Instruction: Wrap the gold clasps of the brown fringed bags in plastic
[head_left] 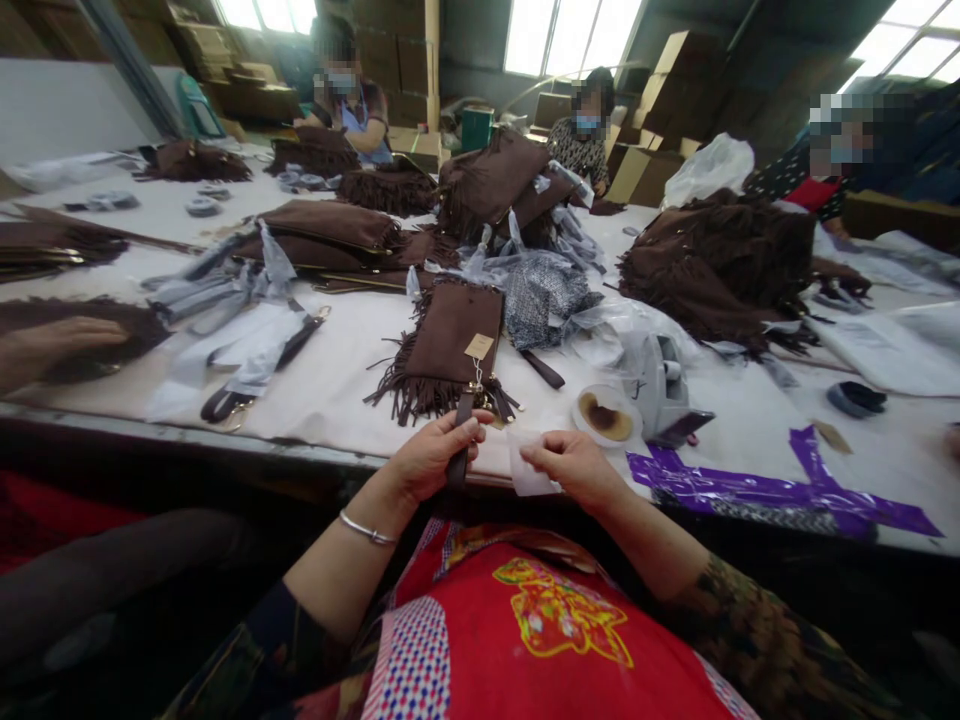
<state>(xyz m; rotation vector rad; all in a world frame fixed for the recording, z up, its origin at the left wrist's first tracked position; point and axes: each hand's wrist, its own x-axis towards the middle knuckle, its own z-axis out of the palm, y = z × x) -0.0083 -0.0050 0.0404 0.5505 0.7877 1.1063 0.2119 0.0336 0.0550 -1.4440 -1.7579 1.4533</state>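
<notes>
A brown fringed pouch (454,325) lies on the table in front of me, with a tan paper tag (479,346) hanging over it. Its dark wrist strap (460,465) runs toward me, and my left hand (439,450) is closed around it, thumb on top. Close by on the right, my right hand (574,462) pinches a small translucent white sheet (529,470) between thumb and fingers. The sheet is held apart from the strap, near the table edge.
A tape dispenser (667,385) and a tape roll (606,414) stand right of my hands. Purple tape (750,482) crosses the table edge. Brown fringed bags (720,260) are heaped around. At far left, another person's hand (64,345) rests on brown fringe. Several masked people work across the table.
</notes>
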